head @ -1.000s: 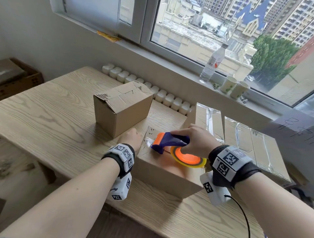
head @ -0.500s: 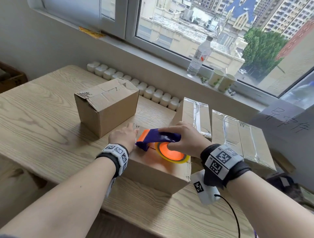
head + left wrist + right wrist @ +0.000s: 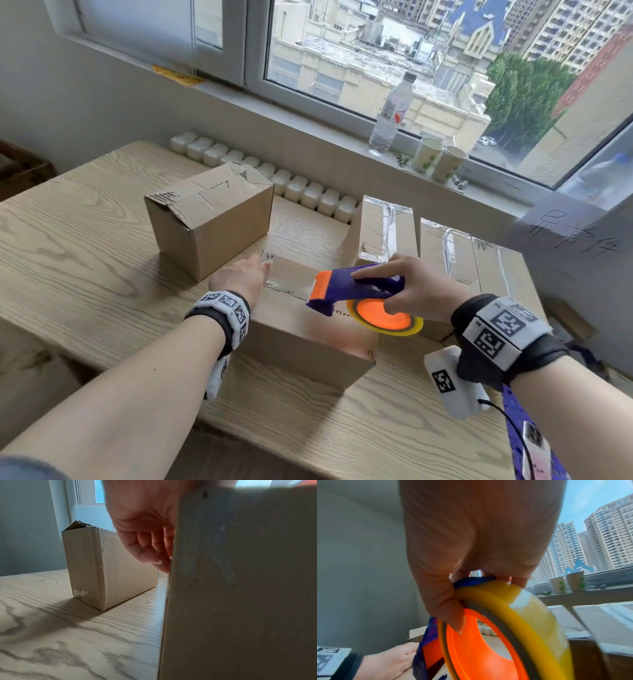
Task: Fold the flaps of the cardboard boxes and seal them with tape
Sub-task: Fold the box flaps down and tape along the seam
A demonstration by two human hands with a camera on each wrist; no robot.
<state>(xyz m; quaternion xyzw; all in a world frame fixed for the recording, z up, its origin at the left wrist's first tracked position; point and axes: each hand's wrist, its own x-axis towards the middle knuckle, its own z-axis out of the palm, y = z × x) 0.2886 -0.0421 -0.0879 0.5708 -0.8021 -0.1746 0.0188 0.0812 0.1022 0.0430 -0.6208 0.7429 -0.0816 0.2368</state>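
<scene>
left hand (image 3: 241, 281) flat on near-edge box (image 3: 308, 339), fingers straight, steadying it | right hand (image 3: 416, 291) fingers clenched round tape dispenser (image 3: 356, 291), likely drawing tape along the seam

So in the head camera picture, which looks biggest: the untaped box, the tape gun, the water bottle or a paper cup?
Biggest to smallest:
1. Untaped box
2. Tape gun
3. Water bottle, though it stands farther away
4. Paper cup, also far

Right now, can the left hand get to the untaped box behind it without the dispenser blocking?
Probably yes. The left hand rests on the near box, and only bare table lies before the untaped box. The tape dispenser sits off to the right, in the right hand.
</scene>
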